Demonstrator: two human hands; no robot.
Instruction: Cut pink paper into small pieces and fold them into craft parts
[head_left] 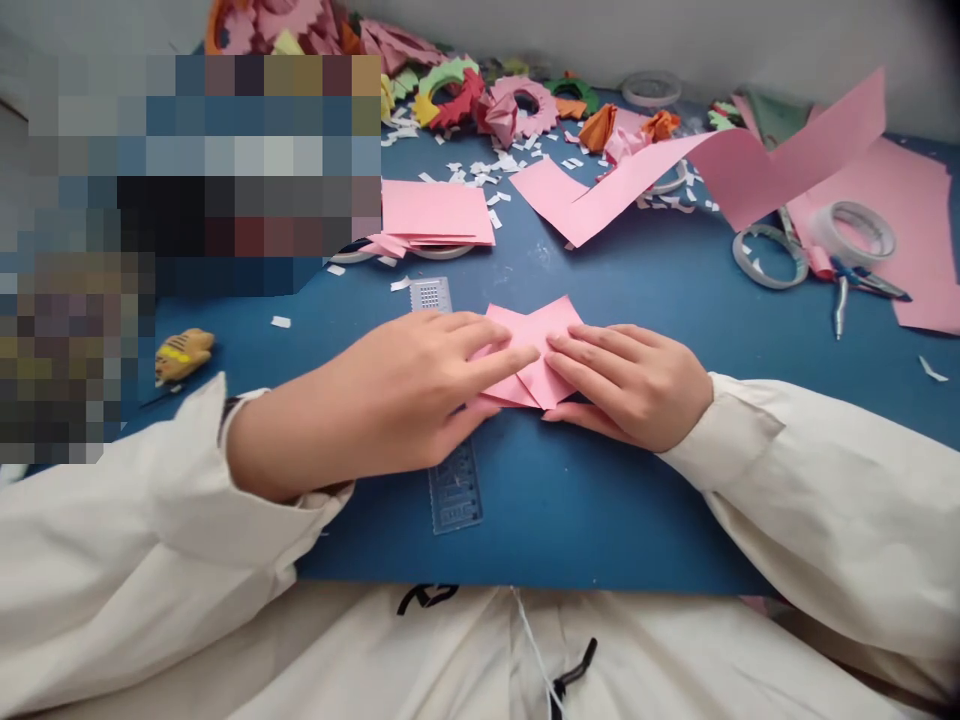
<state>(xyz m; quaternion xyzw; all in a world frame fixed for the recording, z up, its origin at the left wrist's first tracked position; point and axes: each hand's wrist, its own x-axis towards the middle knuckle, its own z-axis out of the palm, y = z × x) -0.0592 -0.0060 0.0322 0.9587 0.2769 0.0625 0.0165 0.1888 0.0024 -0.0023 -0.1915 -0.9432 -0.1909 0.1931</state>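
Observation:
A small folded pink paper piece (534,335) lies on the blue mat (600,480) in front of me. My left hand (390,395) rests on its left side, fingers stretched flat and pressing the fold. My right hand (630,385) presses the right side, fingers together and laid flat, fingertips almost meeting the left ones. A clear ruler (450,480) runs under my left hand, toward me and away. Both arms wear white sleeves.
A stack of pink squares (435,212) sits behind the ruler. Large pink sheets (750,165) lie at the back right with tape rolls (862,232), a tape ring (769,257) and scissors (862,285). Coloured paper wreaths (480,95) and white scraps crowd the far edge. A yellow toy (182,354) lies left.

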